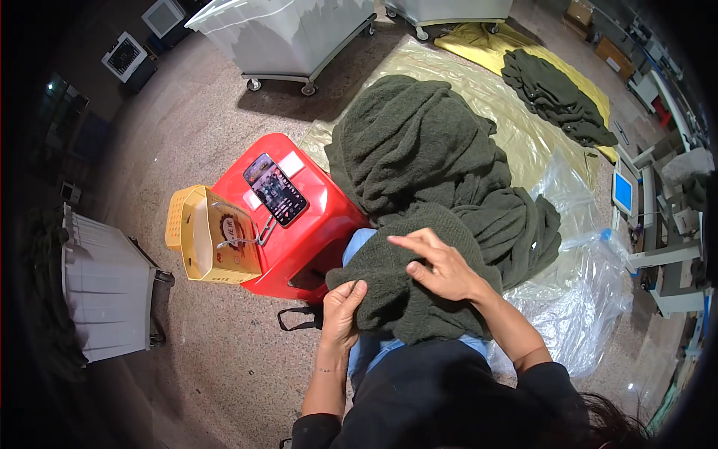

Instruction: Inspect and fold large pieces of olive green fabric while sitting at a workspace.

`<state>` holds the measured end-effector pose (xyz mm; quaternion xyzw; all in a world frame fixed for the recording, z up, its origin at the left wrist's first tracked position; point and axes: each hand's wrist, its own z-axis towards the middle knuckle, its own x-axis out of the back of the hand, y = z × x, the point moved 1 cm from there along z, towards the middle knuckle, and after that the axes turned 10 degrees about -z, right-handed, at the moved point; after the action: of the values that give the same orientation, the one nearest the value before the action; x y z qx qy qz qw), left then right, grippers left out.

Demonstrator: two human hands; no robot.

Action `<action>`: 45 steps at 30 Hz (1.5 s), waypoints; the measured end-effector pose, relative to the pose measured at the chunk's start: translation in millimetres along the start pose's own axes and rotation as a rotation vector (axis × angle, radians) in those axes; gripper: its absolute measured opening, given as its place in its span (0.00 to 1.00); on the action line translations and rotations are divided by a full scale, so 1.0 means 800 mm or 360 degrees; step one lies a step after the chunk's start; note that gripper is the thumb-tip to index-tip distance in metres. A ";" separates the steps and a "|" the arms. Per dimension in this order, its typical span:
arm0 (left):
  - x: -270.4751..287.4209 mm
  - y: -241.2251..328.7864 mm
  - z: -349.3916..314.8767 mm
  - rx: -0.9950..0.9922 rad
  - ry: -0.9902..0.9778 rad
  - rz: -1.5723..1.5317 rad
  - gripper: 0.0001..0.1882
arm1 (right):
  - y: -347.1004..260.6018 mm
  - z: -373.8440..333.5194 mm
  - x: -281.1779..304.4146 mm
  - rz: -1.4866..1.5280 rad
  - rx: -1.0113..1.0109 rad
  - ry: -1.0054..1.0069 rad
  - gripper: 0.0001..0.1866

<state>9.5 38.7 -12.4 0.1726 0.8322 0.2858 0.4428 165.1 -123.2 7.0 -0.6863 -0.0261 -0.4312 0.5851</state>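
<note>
A dark green knitted garment (pixel 419 262) lies across my lap over blue jeans. My left hand (pixel 342 307) pinches its left edge between thumb and fingers. Just above the middle of the cloth is my right hand (pixel 441 266), its index finger stretched to the left and its thumb apart, with nothing visible in it. Whether the right palm touches the fabric I cannot tell. A large heap of the same green knitwear (pixel 419 142) lies directly beyond my lap.
To my left a red plastic stool (pixel 321 196) bears a phone (pixel 275 190) with a lit screen; a yellow box (pixel 217 239) sits at its edge. Grey wheeled bins (pixel 284 37) stand ahead, a white bin (pixel 112 299) far left. Clear plastic sheeting (pixel 576 314) lies right.
</note>
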 end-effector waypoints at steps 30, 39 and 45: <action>-0.005 -0.053 0.012 -0.0484 0.0053 -0.0354 0.08 | -0.050 0.003 -0.027 -0.0293 0.0553 0.0114 0.07; -0.016 -0.054 0.014 -0.0791 0.0175 0.0165 0.11 | -0.036 -0.006 -0.039 -0.0236 0.0652 0.0120 0.07; 0.023 -0.019 0.005 -0.0264 0.0087 0.0011 0.07 | -0.014 -0.025 -0.003 -0.0003 0.0186 -0.0028 0.12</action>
<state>2.3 38.2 -35.6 0.1305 0.8169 0.3598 0.4316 146.6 -135.2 13.2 -0.6548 -0.0571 -0.4234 0.6235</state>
